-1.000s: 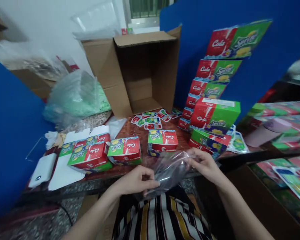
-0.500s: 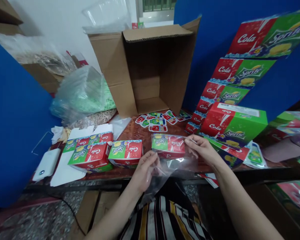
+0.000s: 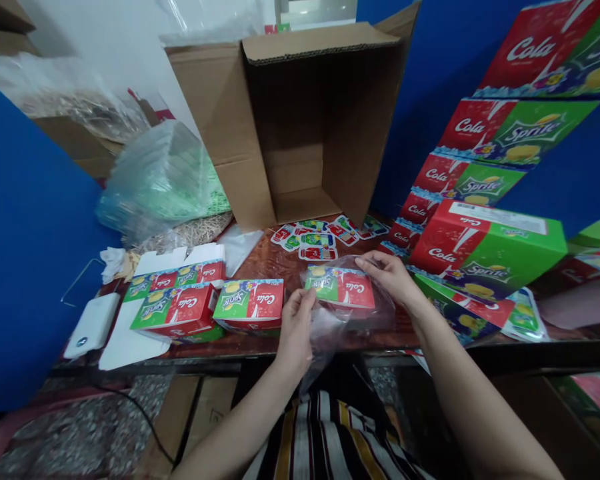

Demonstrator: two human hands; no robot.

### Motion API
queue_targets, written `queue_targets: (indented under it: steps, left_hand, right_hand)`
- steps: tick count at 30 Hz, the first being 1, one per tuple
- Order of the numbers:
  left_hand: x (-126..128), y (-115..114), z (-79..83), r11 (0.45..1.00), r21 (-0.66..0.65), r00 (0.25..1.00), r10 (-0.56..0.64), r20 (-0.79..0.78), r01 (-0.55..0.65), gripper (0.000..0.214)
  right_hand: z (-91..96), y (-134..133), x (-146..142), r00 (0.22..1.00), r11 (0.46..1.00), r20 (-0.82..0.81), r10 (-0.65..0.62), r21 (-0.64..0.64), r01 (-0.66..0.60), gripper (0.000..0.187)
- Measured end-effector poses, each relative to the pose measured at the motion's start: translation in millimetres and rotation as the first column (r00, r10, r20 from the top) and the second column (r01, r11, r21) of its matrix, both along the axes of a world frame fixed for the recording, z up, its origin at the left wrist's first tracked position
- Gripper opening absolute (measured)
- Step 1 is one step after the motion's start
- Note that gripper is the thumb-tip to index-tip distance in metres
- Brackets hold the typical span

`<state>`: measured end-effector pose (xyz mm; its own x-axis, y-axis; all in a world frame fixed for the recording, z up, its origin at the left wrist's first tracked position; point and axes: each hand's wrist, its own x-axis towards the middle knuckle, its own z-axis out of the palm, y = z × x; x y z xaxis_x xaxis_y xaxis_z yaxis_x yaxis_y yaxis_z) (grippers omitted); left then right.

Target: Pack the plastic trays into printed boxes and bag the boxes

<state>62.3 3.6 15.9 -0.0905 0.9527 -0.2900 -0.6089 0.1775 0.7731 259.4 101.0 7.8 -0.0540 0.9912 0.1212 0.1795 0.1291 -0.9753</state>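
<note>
In front of me a small red and green Cola-Sprite box (image 3: 347, 288) lies inside a clear plastic bag (image 3: 330, 330). My left hand (image 3: 297, 327) is closed on the bag at the box's left end, its thumb by the box's edge. At the upper right corner of the box, my right hand (image 3: 387, 275) pinches the film of the bag. Loose film hangs below the box toward the table's front edge. Just left of my left hand sits another Cola-Sprite box (image 3: 250, 303), with a further box (image 3: 175, 310) beside it.
An open cardboard carton (image 3: 210, 127) stands at the back, with several can-shaped cards (image 3: 317, 240) before it. Stacked Cola-Sprite boxes (image 3: 517, 130) and a larger box (image 3: 490, 247) are on the right. At the left lie a flattened white carton (image 3: 130, 343) and a white device (image 3: 93, 327).
My right hand has shifted slightly left and up along the bag, and the film now spreads around the box's right end. The view has moved a little.
</note>
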Motion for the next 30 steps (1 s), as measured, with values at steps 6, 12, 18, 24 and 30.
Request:
queue_targets:
  steps: [6, 12, 18, 24, 30]
  left_hand:
    - [6.2, 3.2, 0.7, 0.991, -0.07, 0.993, 0.113, 0.026, -0.111, 0.041]
    - [5.2, -5.5, 7.1, 0.989, -0.133, 0.992, 0.08, 0.096, -0.067, 0.033]
    - [-9.4, -21.5, 30.1, 0.993, 0.018, 0.989, -0.119, -0.085, 0.121, 0.028]
    - [-10.1, -33.8, 52.0, 0.808, 0.123, 0.587, -0.304, -0.75, 0.577, 0.016]
    - [-14.9, -31.4, 65.6, 0.725, 0.04, 0.46, -0.392, -0.797, 0.687, 0.015]
  right_hand:
    - [-4.8, 8.3, -3.5, 0.983, 0.956, -0.164, 0.085, -0.263, -0.127, 0.044]
    - [-9.7, 8.8, 0.7, 0.99, 0.961, -0.123, 0.068, -0.259, -0.098, 0.046]
    - [13.6, -35.0, 1.6, 0.909, 0.969, 0.399, -0.116, 0.246, 0.016, 0.042]
    - [66.3, -100.6, -22.0, 0.806, 0.738, 0.524, 0.276, 0.422, -0.527, 0.066]
    - [49.8, -115.8, -12.6, 0.801, 0.811, 0.421, 0.426, 0.215, -0.544, 0.033]
